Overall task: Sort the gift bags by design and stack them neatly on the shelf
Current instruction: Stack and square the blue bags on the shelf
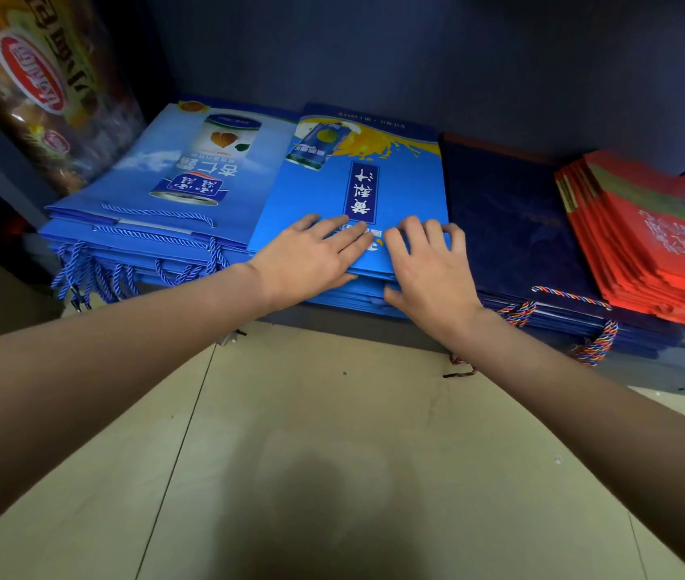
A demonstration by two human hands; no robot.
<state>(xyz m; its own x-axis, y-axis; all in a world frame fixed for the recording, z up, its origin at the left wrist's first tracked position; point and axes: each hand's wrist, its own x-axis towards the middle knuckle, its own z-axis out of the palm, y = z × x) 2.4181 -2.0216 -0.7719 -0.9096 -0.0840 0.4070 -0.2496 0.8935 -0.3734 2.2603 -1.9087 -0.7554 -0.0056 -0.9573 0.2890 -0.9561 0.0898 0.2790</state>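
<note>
Left hand (311, 255) lies flat, fingers straight and slightly spread, palm down on the near end of the top bag of the blue juice-print gift bag stack (349, 194). Right hand (428, 265) just beside it on the same stack, fingers bent and spread over the top bag, thumb hooked under the near edge against the layers below; the fingertips of the two hands nearly meet. This stack sits on the dark low shelf (357, 324), front edge slightly overhanging. Touching the stack's left side: a stack of lighter blue can-print gift bags (173, 177) with blue rope handles (94, 274) hanging off the shelf front. Just right of the juice stack: a stack of navy gift bags (508, 219) with multicoloured cord handles (596, 345). Beyond those, a fanned stack of red gift bags (650, 249). Far left of the juice stack, a large printed snack package (35, 85) stands upright. Beige tiled floor (290, 454) below the shelf.
</note>
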